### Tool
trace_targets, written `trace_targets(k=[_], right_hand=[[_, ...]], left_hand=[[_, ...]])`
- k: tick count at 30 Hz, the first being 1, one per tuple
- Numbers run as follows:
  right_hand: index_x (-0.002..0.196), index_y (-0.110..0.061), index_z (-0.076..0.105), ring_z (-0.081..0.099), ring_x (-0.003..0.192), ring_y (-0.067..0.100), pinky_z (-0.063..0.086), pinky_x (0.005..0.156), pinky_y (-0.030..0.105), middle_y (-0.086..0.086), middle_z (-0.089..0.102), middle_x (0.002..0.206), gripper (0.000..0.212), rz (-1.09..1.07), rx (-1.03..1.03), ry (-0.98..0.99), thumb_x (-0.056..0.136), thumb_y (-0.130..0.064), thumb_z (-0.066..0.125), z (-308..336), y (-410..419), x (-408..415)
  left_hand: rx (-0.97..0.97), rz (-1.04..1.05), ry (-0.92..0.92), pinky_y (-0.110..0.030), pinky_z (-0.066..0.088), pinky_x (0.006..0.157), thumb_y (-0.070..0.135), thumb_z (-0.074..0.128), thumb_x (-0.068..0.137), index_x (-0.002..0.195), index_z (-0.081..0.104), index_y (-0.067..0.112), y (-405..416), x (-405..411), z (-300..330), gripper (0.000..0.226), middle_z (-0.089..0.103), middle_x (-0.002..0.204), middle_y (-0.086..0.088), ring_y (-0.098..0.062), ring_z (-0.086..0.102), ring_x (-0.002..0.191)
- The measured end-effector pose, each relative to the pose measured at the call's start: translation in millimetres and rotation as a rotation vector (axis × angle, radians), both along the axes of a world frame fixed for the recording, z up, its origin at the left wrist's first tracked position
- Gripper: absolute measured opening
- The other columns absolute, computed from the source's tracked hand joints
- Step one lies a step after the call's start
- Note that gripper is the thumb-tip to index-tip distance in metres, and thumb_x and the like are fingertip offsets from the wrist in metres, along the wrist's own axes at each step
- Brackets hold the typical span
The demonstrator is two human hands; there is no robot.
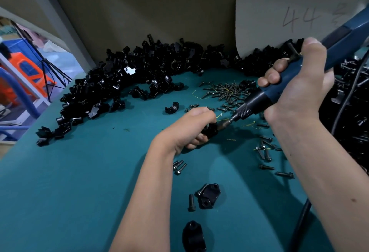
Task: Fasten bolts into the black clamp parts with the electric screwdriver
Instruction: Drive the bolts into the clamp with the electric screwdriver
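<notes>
I am partway through one fastening: my left hand is clamped around a black clamp part near the middle of the teal surface, and my right hand is closed around the blue electric screwdriver. Its bit meets the part; the bolt itself is hidden by my fingers, so I cannot tell how deep it sits. The driver's long axis slants from the surface's far right corner down toward its middle, tip pointing left and down. Much remains, I judge: a large heap of clamp parts lines the far edge, loose bolts lie scattered toward the right, and two more clamp pieces wait near the near edge.
</notes>
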State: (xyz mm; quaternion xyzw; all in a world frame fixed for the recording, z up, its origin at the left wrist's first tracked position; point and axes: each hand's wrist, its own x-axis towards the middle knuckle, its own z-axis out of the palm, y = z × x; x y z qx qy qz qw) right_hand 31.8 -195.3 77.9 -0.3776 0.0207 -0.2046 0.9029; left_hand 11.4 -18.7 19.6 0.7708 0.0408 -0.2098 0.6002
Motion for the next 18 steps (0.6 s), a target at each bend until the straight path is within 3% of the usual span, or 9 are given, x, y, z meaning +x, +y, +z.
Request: trace_targets(k=[18], right_hand=[[0.106, -0.017, 0.039, 0.041, 0.049, 0.016, 0.039, 0.052, 0.03, 0.001, 0.048, 0.065, 0.024, 0.005, -0.001, -0.023, 0.099, -0.025, 0.061, -0.4, 3.0, -3.2]], left_hand=[[-0.038, -0.012, 0.016, -0.013, 0.018, 0.039, 0.034, 0.052, 0.074, 0.083, 0.042, 0.029, 2.3, 1.9, -2.9, 0.014, 0.037, 0.053, 0.008, -0.008, 0.026, 0.042]])
